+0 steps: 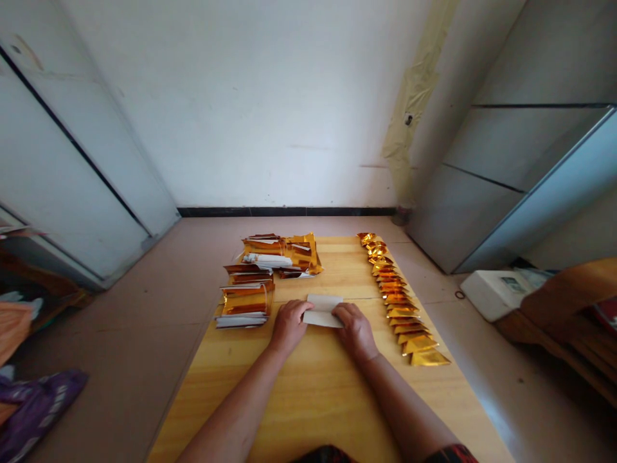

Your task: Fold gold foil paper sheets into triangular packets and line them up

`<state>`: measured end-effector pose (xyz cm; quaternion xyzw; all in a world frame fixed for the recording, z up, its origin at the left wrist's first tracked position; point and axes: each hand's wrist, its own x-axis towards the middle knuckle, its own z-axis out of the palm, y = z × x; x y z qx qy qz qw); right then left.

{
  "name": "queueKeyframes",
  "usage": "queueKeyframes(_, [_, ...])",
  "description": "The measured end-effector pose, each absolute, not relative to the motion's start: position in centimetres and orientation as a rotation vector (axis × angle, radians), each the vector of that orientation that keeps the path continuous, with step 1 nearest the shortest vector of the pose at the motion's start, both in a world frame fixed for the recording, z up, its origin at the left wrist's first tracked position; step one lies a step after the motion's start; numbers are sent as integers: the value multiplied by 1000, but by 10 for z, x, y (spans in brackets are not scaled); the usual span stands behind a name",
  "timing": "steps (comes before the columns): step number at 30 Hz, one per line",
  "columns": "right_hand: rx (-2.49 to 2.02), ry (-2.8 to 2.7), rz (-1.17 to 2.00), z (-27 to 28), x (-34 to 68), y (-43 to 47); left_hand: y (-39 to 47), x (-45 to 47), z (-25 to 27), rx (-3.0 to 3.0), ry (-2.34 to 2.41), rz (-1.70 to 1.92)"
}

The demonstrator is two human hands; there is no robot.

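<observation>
Between my two hands lies a sheet of paper (324, 308) with its pale side up and a crease running across it. My left hand (290, 323) grips its left edge, fingers closed. At the right edge, my right hand (355, 326) holds it the same way, thumb tucked near the paper. Stacks of gold foil paper (245, 299) with white backs sit left of my left hand. More gold sheets (303, 254) are piled farther back. To the right of my right hand runs a row of folded gold foil pieces (403, 311), overlapping one another.
The wooden table (299, 392) stretches under my forearms. Behind it is a white wall (270, 116). A grey cabinet (482, 167) stands at the right, near a white box (491, 292). At the left, a purple bag (43, 411) lies low beside the table.
</observation>
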<state>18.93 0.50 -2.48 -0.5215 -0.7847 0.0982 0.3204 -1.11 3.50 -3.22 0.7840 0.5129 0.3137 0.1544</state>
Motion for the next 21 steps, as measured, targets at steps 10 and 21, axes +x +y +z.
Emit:
queueKeyframes(10, [-1457, -2386, 49, -17, 196, 8, 38, -16, -33, 2533, 1344, 886])
queueKeyframes(21, [-1388, -2471, 45, -19, 206, 1, 35, -22, -31, 2673, 1307, 847])
